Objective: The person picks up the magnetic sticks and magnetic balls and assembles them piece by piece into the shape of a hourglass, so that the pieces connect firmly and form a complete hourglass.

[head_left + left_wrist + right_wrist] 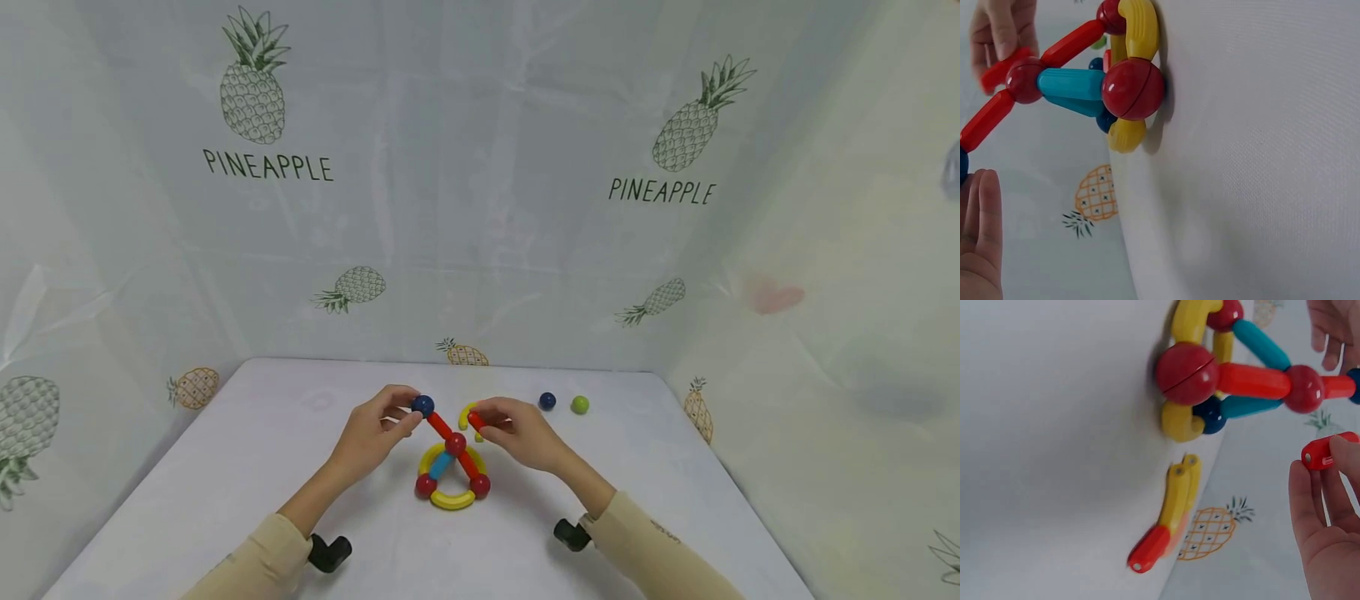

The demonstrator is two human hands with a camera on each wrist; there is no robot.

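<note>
My left hand (pixel 372 429) pinches a dark blue ball (pixel 423 406) between thumb and fingers. A red rod (pixel 439 426) joins that ball to the red ball (pixel 455 443) on top of a magnetic stick-and-ball frame. My right hand (pixel 528 435) pinches a loose red rod (pixel 1329 450), which is apart from the top ball in the right wrist view. The frame's base is a ring of yellow curved pieces (pixel 453 501) with red balls (pixel 1187 374) and a dark blue ball (pixel 1210 415). Blue rods (pixel 1071 84) and a red rod (pixel 1254 381) slope up from it.
Beyond the right hand, a dark blue ball (pixel 547 402) and a green ball (pixel 580 405) lie on the white table (pixel 637 500). Loose yellow curved pieces (pixel 1175 497) and a red piece (pixel 1149 550) lie behind the frame. A pineapple-print sheet (pixel 480 208) surrounds the table.
</note>
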